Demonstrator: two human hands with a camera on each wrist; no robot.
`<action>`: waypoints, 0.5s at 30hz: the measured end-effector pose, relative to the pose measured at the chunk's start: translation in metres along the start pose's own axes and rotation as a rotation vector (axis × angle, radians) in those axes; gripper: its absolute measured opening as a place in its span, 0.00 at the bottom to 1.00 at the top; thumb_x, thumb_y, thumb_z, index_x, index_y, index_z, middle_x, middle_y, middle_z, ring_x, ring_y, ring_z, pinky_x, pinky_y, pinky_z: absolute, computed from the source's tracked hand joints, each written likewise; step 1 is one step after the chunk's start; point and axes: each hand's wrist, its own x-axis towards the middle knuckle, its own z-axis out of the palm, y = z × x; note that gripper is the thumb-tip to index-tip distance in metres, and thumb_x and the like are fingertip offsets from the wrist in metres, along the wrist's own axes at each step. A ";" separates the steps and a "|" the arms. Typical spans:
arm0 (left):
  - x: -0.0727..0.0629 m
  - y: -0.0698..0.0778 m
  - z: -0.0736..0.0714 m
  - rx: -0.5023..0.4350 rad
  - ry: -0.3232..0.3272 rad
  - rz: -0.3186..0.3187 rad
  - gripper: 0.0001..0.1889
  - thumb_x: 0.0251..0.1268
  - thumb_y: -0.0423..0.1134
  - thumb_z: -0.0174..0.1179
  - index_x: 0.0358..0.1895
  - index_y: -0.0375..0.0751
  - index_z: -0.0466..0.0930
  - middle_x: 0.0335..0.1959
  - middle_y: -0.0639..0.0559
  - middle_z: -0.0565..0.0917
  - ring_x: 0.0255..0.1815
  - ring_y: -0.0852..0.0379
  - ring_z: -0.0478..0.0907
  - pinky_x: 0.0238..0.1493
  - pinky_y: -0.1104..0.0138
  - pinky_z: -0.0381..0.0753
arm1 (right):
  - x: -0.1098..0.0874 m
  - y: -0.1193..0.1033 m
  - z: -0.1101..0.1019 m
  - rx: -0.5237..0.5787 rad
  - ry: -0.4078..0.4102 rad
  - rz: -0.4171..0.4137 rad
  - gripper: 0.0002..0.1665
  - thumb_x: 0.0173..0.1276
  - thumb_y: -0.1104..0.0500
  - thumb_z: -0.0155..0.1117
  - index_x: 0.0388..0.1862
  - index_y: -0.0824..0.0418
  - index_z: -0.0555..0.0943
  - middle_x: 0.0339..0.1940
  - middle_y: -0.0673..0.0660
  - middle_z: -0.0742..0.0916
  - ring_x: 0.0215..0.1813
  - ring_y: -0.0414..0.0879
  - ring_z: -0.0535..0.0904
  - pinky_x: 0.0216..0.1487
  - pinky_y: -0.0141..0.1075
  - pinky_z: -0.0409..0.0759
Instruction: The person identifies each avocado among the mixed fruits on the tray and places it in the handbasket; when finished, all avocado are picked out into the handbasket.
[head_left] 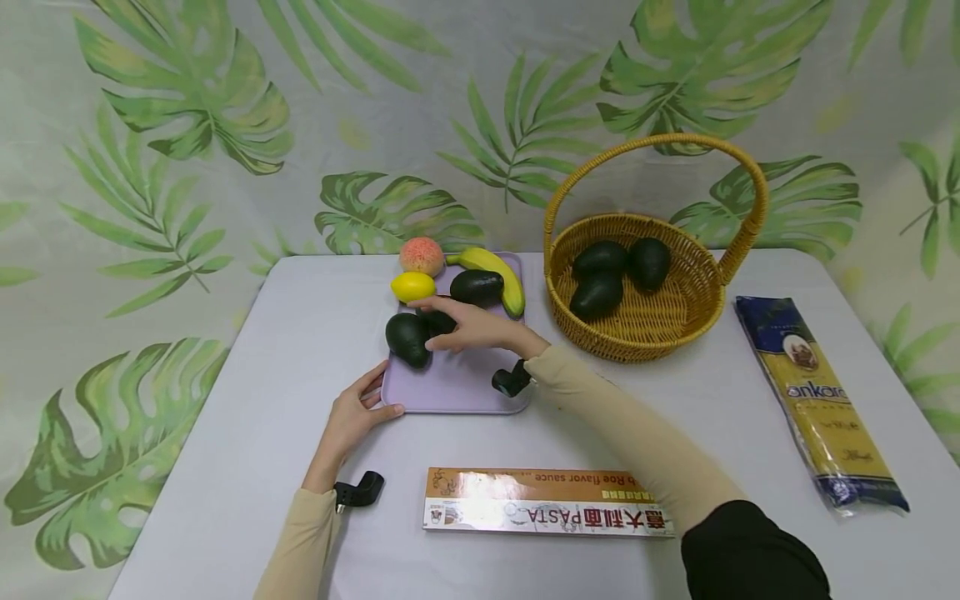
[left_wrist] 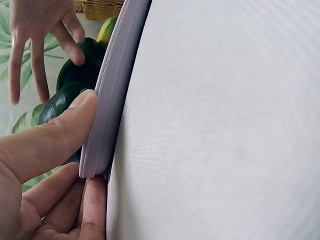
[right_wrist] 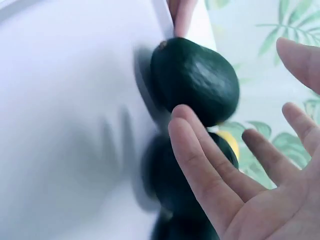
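Note:
The lilac tray (head_left: pixel 450 393) carries three dark green avocados, a lemon, a peach and a banana (head_left: pixel 513 292). My left hand (head_left: pixel 357 418) grips the tray's near left corner, thumb on the rim and fingers at its side and underside in the left wrist view. Over the tray hovers my right hand (head_left: pixel 480 327), fingers spread and holding nothing. Nearest to it are the front left avocado (right_wrist: pixel 195 82) and a second avocado (right_wrist: pixel 170 170), partly hidden by its fingers. The third avocado (head_left: pixel 477 287) lies beside the banana.
A wicker basket (head_left: pixel 637 348) with a tall handle stands right of the tray, with three avocados inside. A pasta box (head_left: pixel 547 502) lies in front, under the right forearm. At the far right lies a spaghetti packet (head_left: pixel 821 400). The peach (head_left: pixel 422 257) and lemon (head_left: pixel 413 287) sit at the tray's back left.

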 end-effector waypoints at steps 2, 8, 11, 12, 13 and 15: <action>-0.005 0.010 0.001 0.006 -0.004 0.000 0.40 0.56 0.26 0.66 0.72 0.31 0.57 0.68 0.29 0.62 0.66 0.37 0.65 0.63 0.56 0.67 | 0.009 0.001 0.006 -0.041 0.000 0.003 0.40 0.68 0.57 0.61 0.75 0.58 0.57 0.72 0.66 0.62 0.41 0.62 0.80 0.41 0.49 0.83; -0.009 0.016 0.001 0.009 -0.008 -0.001 0.39 0.57 0.26 0.65 0.72 0.31 0.56 0.68 0.28 0.62 0.66 0.37 0.64 0.63 0.55 0.67 | 0.028 -0.004 0.021 -0.208 0.031 0.062 0.40 0.69 0.55 0.61 0.76 0.53 0.58 0.74 0.61 0.60 0.52 0.58 0.76 0.52 0.45 0.78; -0.003 0.004 0.000 -0.004 -0.006 0.002 0.40 0.56 0.28 0.67 0.73 0.33 0.57 0.68 0.29 0.62 0.66 0.37 0.65 0.63 0.55 0.67 | 0.035 -0.005 0.027 -0.326 0.060 0.121 0.39 0.69 0.52 0.61 0.76 0.49 0.58 0.75 0.57 0.60 0.67 0.52 0.64 0.64 0.47 0.67; 0.000 -0.001 -0.001 -0.008 -0.005 0.004 0.41 0.56 0.28 0.67 0.73 0.34 0.57 0.68 0.30 0.62 0.66 0.38 0.65 0.63 0.56 0.67 | 0.037 -0.005 0.029 -0.360 0.068 0.141 0.38 0.69 0.51 0.61 0.76 0.47 0.59 0.75 0.56 0.60 0.71 0.50 0.58 0.67 0.49 0.63; 0.003 -0.006 -0.001 -0.009 -0.003 0.005 0.41 0.56 0.29 0.68 0.73 0.36 0.57 0.69 0.31 0.62 0.66 0.38 0.65 0.63 0.56 0.67 | 0.038 -0.005 0.031 -0.379 0.075 0.159 0.38 0.69 0.51 0.61 0.75 0.47 0.59 0.75 0.56 0.61 0.72 0.50 0.57 0.68 0.51 0.61; 0.008 -0.016 -0.002 -0.009 0.002 0.010 0.42 0.55 0.31 0.69 0.73 0.38 0.57 0.69 0.32 0.63 0.66 0.39 0.65 0.63 0.57 0.67 | 0.040 -0.004 0.035 -0.395 0.093 0.184 0.37 0.69 0.52 0.62 0.74 0.47 0.61 0.74 0.56 0.62 0.72 0.50 0.58 0.68 0.53 0.61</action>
